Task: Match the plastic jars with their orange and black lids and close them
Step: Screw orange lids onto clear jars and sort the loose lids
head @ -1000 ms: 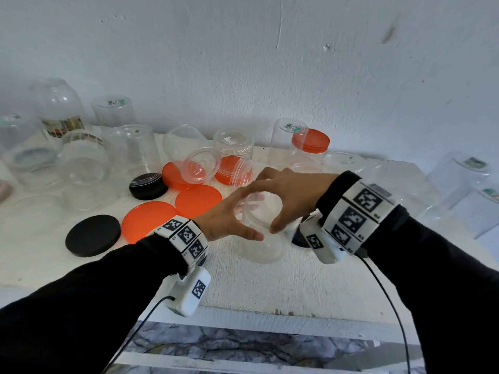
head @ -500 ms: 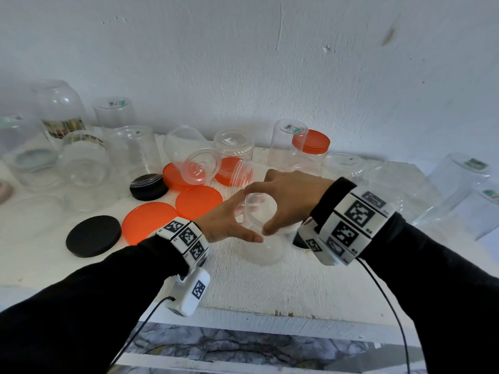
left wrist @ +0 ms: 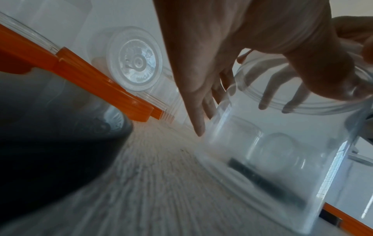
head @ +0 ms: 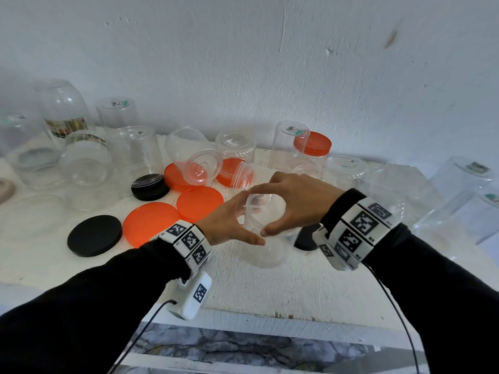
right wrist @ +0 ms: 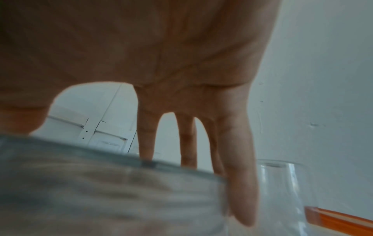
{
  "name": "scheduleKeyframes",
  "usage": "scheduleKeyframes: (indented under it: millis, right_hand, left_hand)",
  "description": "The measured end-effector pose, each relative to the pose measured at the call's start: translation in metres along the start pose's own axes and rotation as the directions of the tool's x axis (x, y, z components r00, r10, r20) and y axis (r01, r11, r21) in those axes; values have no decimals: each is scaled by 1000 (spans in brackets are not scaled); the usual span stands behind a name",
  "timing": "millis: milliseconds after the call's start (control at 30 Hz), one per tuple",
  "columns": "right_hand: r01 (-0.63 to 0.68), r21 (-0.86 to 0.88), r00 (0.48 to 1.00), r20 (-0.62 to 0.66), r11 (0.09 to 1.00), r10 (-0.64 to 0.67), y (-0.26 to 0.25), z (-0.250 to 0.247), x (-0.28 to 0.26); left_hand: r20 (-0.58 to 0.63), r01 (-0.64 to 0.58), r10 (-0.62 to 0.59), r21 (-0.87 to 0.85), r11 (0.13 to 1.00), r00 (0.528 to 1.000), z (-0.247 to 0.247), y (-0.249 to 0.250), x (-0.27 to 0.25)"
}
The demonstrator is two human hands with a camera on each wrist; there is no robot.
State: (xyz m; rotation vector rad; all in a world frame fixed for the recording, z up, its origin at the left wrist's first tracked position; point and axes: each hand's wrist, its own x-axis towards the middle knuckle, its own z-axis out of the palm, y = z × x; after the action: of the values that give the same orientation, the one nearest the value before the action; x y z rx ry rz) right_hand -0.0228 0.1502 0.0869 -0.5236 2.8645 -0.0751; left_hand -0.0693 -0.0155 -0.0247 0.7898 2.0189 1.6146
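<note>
A clear lidless plastic jar [head: 266, 252] stands upright on the white table [head: 297, 290], near the front. My left hand [head: 247, 225] holds its left side, thumb in front and fingers behind. My right hand [head: 270, 209] grips its rim from the right, thumb and index finger ringing the mouth. The left wrist view shows my left fingers [left wrist: 199, 111] lying along the jar [left wrist: 272, 167]. My right fingers [right wrist: 238, 175] reach down over the blurred jar [right wrist: 101, 191] in the right wrist view. Two loose orange lids [head: 151, 225] [head: 199, 203] and a black lid [head: 94, 238] lie to the left.
Several clear jars, most upside down, crowd the back and left by the wall. One jar closed with an orange lid [head: 312, 143] stands at the back. Another black lid [head: 306, 238] lies under my right wrist. More clear containers [head: 459, 201] sit on the right. The table's front edge [head: 270, 319] is close.
My right hand has turned a little around the jar's rim, and its wrist has dropped slightly towards me. The left hand and the jar have stayed in place.
</note>
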Motion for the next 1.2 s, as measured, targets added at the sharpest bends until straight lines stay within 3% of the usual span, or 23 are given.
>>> scheduleKeyframes:
  millis: [433, 600, 667, 767, 867, 967, 1033, 1200]
  right_hand:
    - [-5, -41, 995, -104, 999, 1, 0, 9, -4]
    - [51, 77, 980, -196, 996, -35, 6, -13, -9]
    - [80, 144, 964, -262, 986, -40, 13, -28, -8]
    - [140, 247, 925, -379, 959, -37, 24, -48, -1]
    - [196, 312, 870, -493, 930, -18, 32, -61, 17]
    - [231, 363, 814, -580, 903, 25, 37, -69, 45]
    - [247, 382, 788, -614, 890, 45, 38, -75, 66]
    - [243, 392, 786, -616, 887, 57, 34, -91, 119]
  left_hand:
    - [-32, 14, -13, 33, 999, 999, 3, 15, -12]
    - [-224, -12, 14, 13, 1000, 975, -12, 34, -25]
    - [-331, -59, 49, -20, 998, 942, -26, 44, -31]
    - [-506, -108, 97, 8, 994, 857, -46, 54, -39]
    - [-669, -51, 155, 172, 984, 727, -63, 53, -46]
    - [-749, 38, 203, 291, 956, 631, -78, 45, -52]
    - [-769, 106, 233, 362, 926, 596, -89, 39, -56]
    - [-752, 273, 302, 533, 801, 586, -129, 28, -52]
